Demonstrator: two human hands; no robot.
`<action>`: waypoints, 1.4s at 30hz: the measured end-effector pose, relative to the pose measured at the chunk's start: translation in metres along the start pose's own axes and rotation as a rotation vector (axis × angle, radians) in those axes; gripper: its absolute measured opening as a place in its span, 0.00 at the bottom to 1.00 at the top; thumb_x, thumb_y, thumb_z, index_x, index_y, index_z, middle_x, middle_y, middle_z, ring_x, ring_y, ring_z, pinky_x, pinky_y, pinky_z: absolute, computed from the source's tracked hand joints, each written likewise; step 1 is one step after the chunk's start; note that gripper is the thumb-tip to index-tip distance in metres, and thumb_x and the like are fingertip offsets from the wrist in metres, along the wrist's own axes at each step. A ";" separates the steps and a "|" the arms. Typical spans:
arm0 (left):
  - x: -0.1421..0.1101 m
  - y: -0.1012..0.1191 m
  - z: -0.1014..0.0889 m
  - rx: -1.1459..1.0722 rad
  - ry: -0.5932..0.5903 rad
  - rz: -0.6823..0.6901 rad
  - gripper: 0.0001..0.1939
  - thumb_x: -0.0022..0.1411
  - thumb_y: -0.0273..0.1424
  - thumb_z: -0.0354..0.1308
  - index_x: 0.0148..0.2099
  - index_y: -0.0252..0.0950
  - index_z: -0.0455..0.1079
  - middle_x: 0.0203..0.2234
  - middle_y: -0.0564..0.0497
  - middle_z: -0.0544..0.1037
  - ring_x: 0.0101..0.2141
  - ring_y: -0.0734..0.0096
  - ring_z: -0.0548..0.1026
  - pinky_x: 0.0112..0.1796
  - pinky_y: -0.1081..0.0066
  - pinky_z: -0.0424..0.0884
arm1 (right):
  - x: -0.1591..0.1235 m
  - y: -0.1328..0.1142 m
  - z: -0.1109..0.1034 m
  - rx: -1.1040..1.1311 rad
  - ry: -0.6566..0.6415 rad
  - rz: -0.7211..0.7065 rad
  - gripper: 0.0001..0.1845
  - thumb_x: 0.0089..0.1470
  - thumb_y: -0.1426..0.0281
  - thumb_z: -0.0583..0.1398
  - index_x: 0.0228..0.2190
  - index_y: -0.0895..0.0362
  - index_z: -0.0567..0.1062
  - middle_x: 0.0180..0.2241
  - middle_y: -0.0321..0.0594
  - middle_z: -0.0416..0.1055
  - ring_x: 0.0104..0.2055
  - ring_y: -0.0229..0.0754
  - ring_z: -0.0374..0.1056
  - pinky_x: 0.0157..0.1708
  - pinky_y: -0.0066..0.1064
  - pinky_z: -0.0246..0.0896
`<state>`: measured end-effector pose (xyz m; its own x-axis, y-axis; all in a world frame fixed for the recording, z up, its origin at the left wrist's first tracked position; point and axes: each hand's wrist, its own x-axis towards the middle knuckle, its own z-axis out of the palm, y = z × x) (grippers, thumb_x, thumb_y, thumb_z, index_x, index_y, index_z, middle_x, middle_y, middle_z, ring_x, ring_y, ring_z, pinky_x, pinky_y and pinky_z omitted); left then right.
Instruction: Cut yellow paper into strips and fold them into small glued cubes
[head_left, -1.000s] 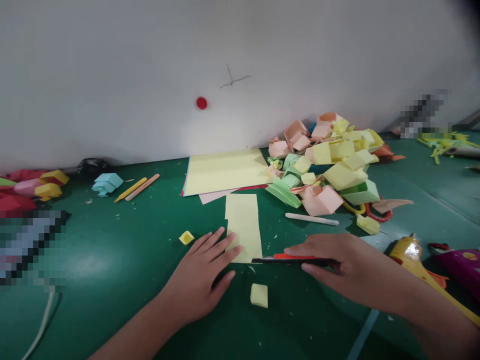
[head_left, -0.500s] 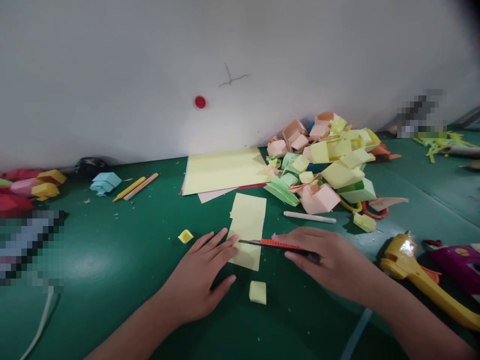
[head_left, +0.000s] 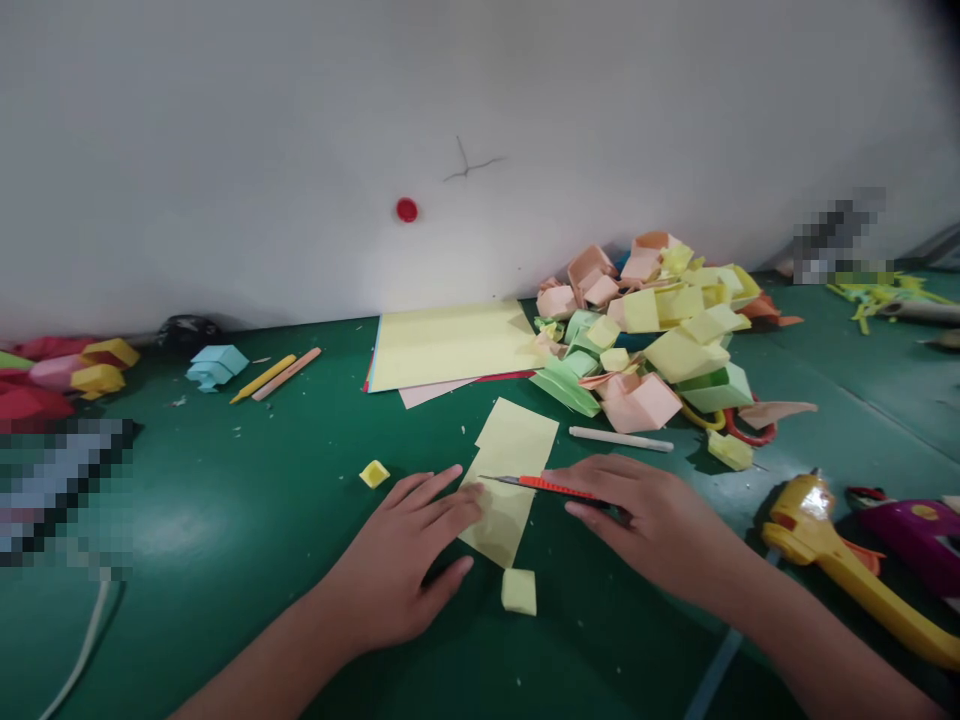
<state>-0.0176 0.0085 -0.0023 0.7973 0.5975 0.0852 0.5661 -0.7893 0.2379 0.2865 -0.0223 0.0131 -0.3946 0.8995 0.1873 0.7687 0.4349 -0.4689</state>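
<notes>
A pale yellow strip of paper (head_left: 517,435) lies tilted on the green table, with a small notch on its left edge. My left hand (head_left: 412,550) rests flat with its fingers apart, the fingertips on the strip's left edge. In my right hand (head_left: 637,510) is a utility knife (head_left: 555,486) with a red-orange handle; its blade points left across the strip, and I cannot tell whether it touches the paper. Just below the strip sits a small pale yellow paper cube (head_left: 519,591). A little open yellow paper box (head_left: 374,474) stands left of my left fingers.
Yellow sheets (head_left: 457,345) lie stacked by the wall. A heap of folded paper pieces (head_left: 645,330) spreads at the back right, a white pen (head_left: 621,439) before it. A yellow glue gun (head_left: 817,530) lies right; two pencil-like sticks (head_left: 274,377) and a blue paper piece (head_left: 216,367) lie left.
The yellow strip has turned clockwise, its top swinging right. My right hand has moved the knife from the strip's bottom edge up over its middle. My left hand stays nearly in place.
</notes>
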 end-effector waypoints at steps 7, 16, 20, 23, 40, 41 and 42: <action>0.001 0.003 -0.001 0.035 0.011 0.023 0.23 0.71 0.31 0.52 0.66 0.47 0.65 0.65 0.50 0.67 0.66 0.49 0.61 0.60 0.45 0.63 | 0.000 -0.002 0.000 0.024 0.038 0.001 0.23 0.64 0.71 0.56 0.56 0.39 0.74 0.49 0.36 0.79 0.48 0.44 0.76 0.46 0.37 0.74; -0.001 0.003 0.003 -0.054 0.132 -0.031 0.14 0.73 0.30 0.47 0.50 0.39 0.74 0.56 0.47 0.76 0.59 0.57 0.70 0.58 0.53 0.64 | -0.002 0.001 -0.001 0.073 0.313 0.142 0.17 0.63 0.65 0.57 0.51 0.48 0.78 0.51 0.39 0.79 0.53 0.50 0.75 0.50 0.40 0.73; 0.001 0.004 0.001 -0.011 0.068 -0.043 0.18 0.71 0.36 0.52 0.60 0.42 0.69 0.55 0.45 0.75 0.55 0.53 0.70 0.54 0.52 0.67 | -0.001 -0.004 -0.002 0.124 0.373 0.173 0.16 0.62 0.64 0.59 0.50 0.48 0.79 0.50 0.39 0.80 0.51 0.51 0.77 0.49 0.41 0.74; 0.002 0.004 0.000 0.001 0.025 -0.010 0.22 0.69 0.35 0.55 0.64 0.47 0.66 0.57 0.45 0.73 0.57 0.50 0.68 0.54 0.49 0.67 | -0.001 -0.007 -0.001 0.239 0.371 0.282 0.17 0.60 0.61 0.61 0.49 0.48 0.80 0.44 0.39 0.82 0.39 0.49 0.79 0.39 0.39 0.77; 0.001 0.000 -0.003 -0.253 0.066 0.163 0.18 0.64 0.19 0.49 0.51 0.39 0.72 0.53 0.42 0.75 0.58 0.58 0.69 0.57 0.56 0.69 | 0.028 -0.018 0.031 0.463 0.433 0.300 0.17 0.62 0.62 0.60 0.51 0.49 0.78 0.48 0.43 0.79 0.50 0.49 0.74 0.56 0.49 0.65; 0.001 0.001 -0.003 -0.248 0.062 0.158 0.18 0.64 0.19 0.49 0.51 0.39 0.72 0.52 0.43 0.75 0.58 0.58 0.69 0.57 0.57 0.69 | 0.027 -0.017 0.028 0.336 0.447 0.230 0.16 0.62 0.63 0.59 0.50 0.49 0.78 0.49 0.42 0.79 0.52 0.50 0.73 0.57 0.48 0.64; 0.001 0.001 -0.003 -0.240 0.062 0.156 0.17 0.65 0.19 0.48 0.50 0.39 0.72 0.50 0.43 0.75 0.57 0.59 0.70 0.56 0.57 0.69 | 0.024 -0.016 0.025 0.271 0.435 0.180 0.16 0.63 0.64 0.58 0.50 0.49 0.78 0.49 0.41 0.79 0.52 0.49 0.73 0.56 0.45 0.65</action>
<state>-0.0162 0.0086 0.0006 0.8524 0.4849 0.1955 0.3662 -0.8206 0.4389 0.2517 -0.0085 0.0036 0.0207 0.9177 0.3967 0.6253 0.2977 -0.7214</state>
